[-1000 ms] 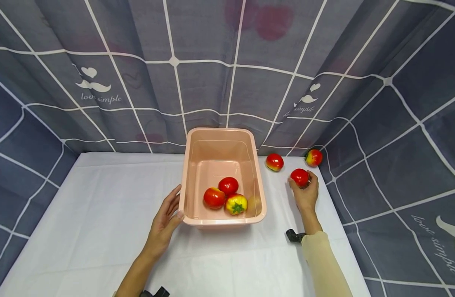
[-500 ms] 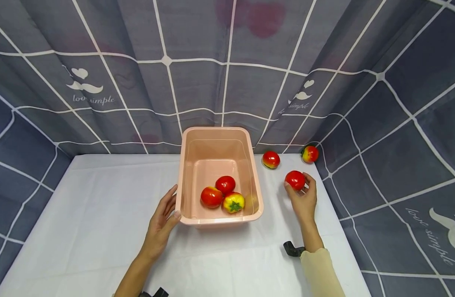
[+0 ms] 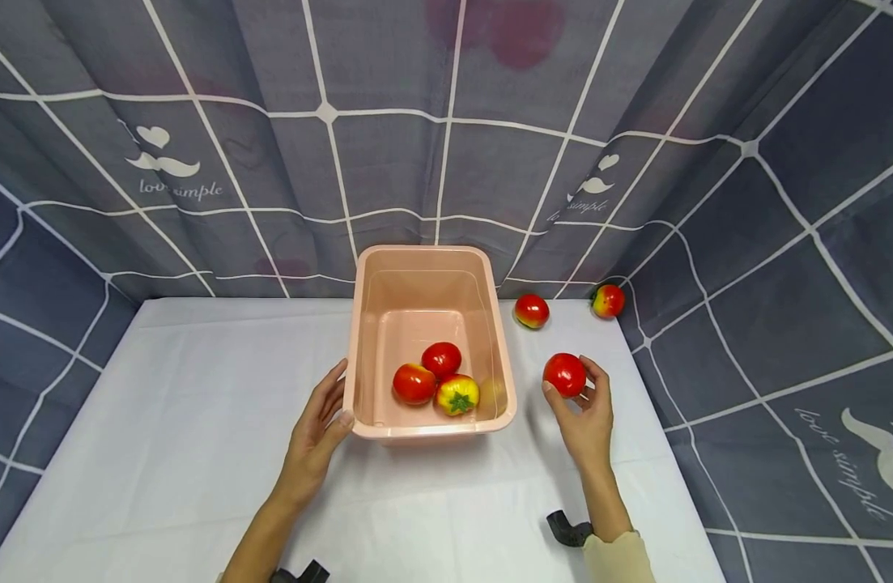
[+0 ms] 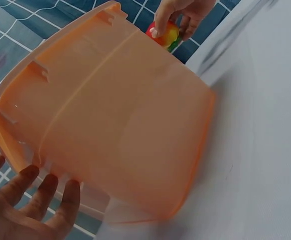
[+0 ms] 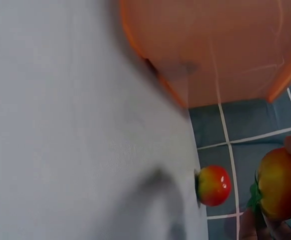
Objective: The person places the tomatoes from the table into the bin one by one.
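My right hand [image 3: 590,421] pinches a glossy red tomato [image 3: 565,374] between thumb and fingers, to the right of the peach plastic bin [image 3: 426,283]. In the right wrist view this tomato [image 5: 278,185] shows a yellowish underside with a green calyx, raised above the cloth. My left hand [image 3: 313,441] rests at the bin's near left corner, fingers spread along the outer wall and thumb at the rim. Inside the bin lie two red tomatoes, one at the left [image 3: 414,384] and one behind [image 3: 441,359], plus a yellow tomato [image 3: 457,395] with its calyx upward.
Two more tomatoes lie on the white cloth [image 3: 198,405] near its back edge: one tomato [image 3: 531,311] right of the bin, another tomato [image 3: 608,300] at the far right corner. A grey checked curtain [image 3: 271,162] rises behind and along both sides.
My right hand has lifted the tomato and brought it left and nearer to me. My left hand stays at the bin. The head view has shifted slightly.
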Available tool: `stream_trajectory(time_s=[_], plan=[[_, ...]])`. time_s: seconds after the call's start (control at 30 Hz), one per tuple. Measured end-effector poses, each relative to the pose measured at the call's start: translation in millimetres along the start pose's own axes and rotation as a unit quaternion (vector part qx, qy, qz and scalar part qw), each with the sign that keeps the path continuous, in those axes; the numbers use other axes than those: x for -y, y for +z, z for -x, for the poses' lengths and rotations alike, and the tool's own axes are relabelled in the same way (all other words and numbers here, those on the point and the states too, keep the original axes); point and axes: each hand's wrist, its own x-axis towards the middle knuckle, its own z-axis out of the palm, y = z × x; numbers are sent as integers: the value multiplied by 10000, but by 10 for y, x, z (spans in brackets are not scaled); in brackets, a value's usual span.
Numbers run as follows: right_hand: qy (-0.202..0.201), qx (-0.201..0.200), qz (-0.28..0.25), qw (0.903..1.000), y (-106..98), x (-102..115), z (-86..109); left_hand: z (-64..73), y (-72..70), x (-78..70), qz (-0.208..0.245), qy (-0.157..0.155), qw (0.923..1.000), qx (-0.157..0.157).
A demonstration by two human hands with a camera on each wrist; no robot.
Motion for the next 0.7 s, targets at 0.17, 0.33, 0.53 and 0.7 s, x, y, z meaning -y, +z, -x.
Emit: stream_trajectory(time_s=[0.17, 0.33, 0.53, 0.7], plan=[[-84, 26, -45, 10000, 7, 58, 79, -3, 10, -17, -60, -30, 10000, -38], [-208, -28, -216, 9995, -2, 282, 141, -4, 12, -15, -128, -14, 9999, -69], [-487, 87, -517, 9974, -7, 343, 132, 1, 9, -8, -107, -23, 9999, -51], [-922, 337, -671, 9929, 2, 502, 163, 7, -5, 19, -127, -2, 9999, -56]])
